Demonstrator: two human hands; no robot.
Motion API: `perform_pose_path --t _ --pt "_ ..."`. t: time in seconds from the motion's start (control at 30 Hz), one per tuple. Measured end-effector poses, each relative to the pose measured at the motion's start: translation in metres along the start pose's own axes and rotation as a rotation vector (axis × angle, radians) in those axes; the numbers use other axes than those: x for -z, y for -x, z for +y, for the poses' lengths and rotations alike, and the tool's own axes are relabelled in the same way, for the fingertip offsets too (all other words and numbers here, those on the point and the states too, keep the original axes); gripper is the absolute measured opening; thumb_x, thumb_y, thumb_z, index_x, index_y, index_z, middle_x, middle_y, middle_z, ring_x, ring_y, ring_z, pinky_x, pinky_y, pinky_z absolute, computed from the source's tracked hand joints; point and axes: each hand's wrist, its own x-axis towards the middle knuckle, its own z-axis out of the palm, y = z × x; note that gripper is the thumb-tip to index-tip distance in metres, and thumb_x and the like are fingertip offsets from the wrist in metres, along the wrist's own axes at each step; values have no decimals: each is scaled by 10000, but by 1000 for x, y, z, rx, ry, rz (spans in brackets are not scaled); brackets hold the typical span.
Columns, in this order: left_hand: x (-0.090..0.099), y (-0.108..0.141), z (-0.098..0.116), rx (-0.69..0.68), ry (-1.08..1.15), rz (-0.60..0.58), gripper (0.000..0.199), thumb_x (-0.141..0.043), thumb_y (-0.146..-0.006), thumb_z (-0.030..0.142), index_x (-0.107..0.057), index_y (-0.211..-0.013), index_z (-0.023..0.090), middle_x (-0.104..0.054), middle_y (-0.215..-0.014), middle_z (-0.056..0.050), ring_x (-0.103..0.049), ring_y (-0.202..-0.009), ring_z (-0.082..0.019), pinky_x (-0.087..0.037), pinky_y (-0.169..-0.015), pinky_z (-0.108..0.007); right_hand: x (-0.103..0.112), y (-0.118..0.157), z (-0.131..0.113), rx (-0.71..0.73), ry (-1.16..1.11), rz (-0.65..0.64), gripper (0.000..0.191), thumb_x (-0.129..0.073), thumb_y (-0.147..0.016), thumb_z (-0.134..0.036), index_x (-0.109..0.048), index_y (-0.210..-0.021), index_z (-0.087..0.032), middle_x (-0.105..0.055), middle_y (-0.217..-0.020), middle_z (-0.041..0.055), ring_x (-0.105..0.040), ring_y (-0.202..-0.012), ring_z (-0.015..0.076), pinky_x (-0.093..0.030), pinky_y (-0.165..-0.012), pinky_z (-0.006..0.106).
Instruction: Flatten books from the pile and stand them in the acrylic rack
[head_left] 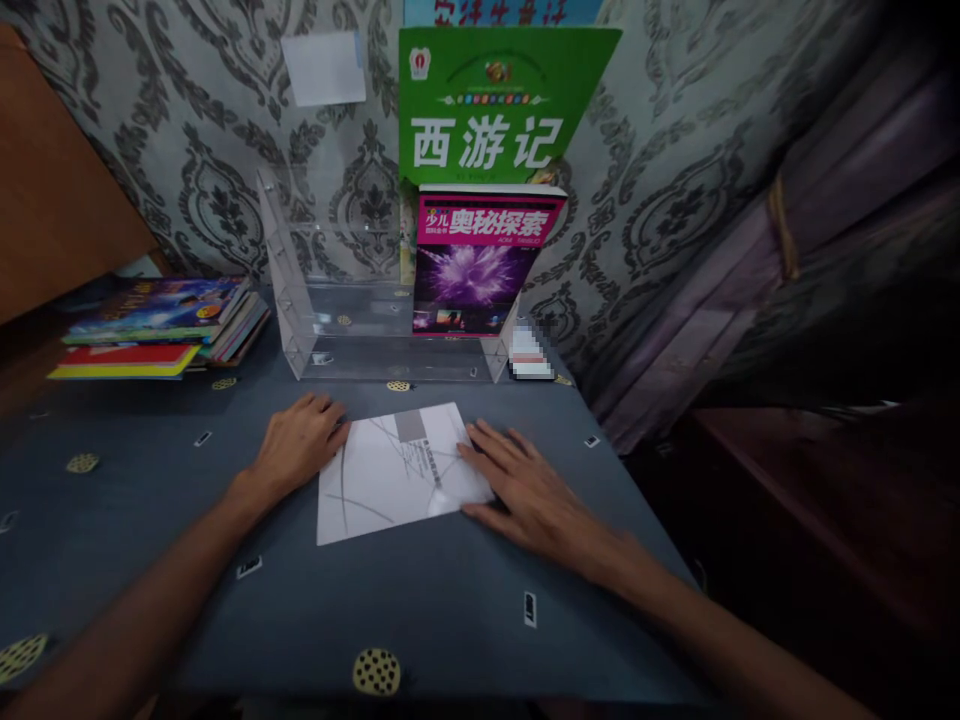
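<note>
A white booklet [382, 480] with a grey square and thin grey curved lines lies flat on the dark blue tablecloth, turned slightly askew. My left hand [304, 445] rests beside its upper left edge, palm down, fingertips bent slightly and touching the paper's border. My right hand [529, 490] lies over the right edge with fingers apart; the fingertips cover part of that side. Neither hand is wrapped round the booklet. Behind it stands a clear acrylic book rack [289, 290], holding a pink and purple book [480, 270] in front of a green book [510, 90].
A stack of books [165, 315] sits at the back left, near a brown wooden panel [60, 180]. A small blurred-out item [531, 350] is right of the rack. Patterned wallpaper with a white card [324, 68] backs the table; a tied curtain [720, 260] hangs past its right edge.
</note>
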Motion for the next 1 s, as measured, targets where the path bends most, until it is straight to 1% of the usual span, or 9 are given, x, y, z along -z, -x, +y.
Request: perform_pose_path --t 0.1,0.17,0.23,0.33,0.47,0.57,0.73,0.87,1.0 --pt "-1 1 2 -14 14 6 270 -445 -996 309 -674 -934 182 -659 -956 -93 -604 -986 -271 -458 -632 -307 5 -5 5 -15 17 20 477 -552 -972 -364 -565 -1382 -121 -489 -1504 211 -402 -1441 361 -347 -1158 610" --pt "-3 1 6 -44 60 30 244 -441 -993 263 -672 -1013 187 -655 -992 -94 -601 -982 -261 -469 -656 -307 6 -12 1 6 -19 33 457 -546 -971 -344 -575 -1366 -117 -513 -1484 208 -419 -1432 345 -339 -1167 602" --pt "-5 2 12 -112 111 62 262 -431 -988 210 -657 -1121 198 -646 -1021 -93 -594 -981 -248 -490 -711 -319 6 -25 -5 36 -76 52 481 -516 -985 -359 -544 -1394 -107 -498 -1498 207 -409 -1444 318 -322 -1189 575" --pt "-11 3 17 -210 134 103 307 -414 -981 156 -655 -1165 201 -639 -1043 -101 -578 -978 -245 -510 -789 -354 0 -53 -7 43 -165 55 559 -461 -1008 -403 -442 -1476 -96 -437 -1546 207 -362 -1476 284 -311 -1211 537" --pt "-16 2 19 -212 119 117 322 -409 -983 148 -664 -1175 186 -644 -1056 -108 -571 -960 -244 -523 -803 -373 -10 -75 5 -28 -188 23 591 -468 -1007 -418 -437 -1476 -61 -403 -1561 222 -312 -1499 291 -278 -1232 523" --pt "-15 3 18 -212 119 109 322 -404 -999 180 -665 -1188 169 -643 -1055 -109 -567 -967 -245 -518 -806 -368 -14 -64 13 -32 -180 50 570 -441 -1019 -413 -449 -1472 -69 -402 -1565 209 -314 -1499 277 -281 -1231 527" --pt "-13 1 13 -217 207 108 321 -403 -996 190 -688 -1142 172 -637 -1048 -104 -558 -956 -240 -498 -787 -350 -13 -25 14 -47 -146 63 562 -418 -1025 -397 -454 -1467 -52 -433 -1546 205 -369 -1473 277 -307 -1219 532" --pt "-13 -3 4 -261 316 78 367 -379 -977 152 -696 -1159 184 -631 -1035 -98 -562 -956 -232 -488 -794 -344 -12 -9 3 -59 -93 91 527 -386 -1038 -384 -454 -1476 -97 -464 -1531 183 -385 -1464 283 -323 -1199 577" --pt "-15 -6 -3 -293 396 80 387 -366 -973 157 -697 -1169 204 -626 -1041 -87 -560 -964 -219 -477 -834 -339 -14 -11 -20 -21 -49 90 518 -400 -1039 -403 -477 -1459 -109 -480 -1520 182 -375 -1469 294 -295 -1206 591"
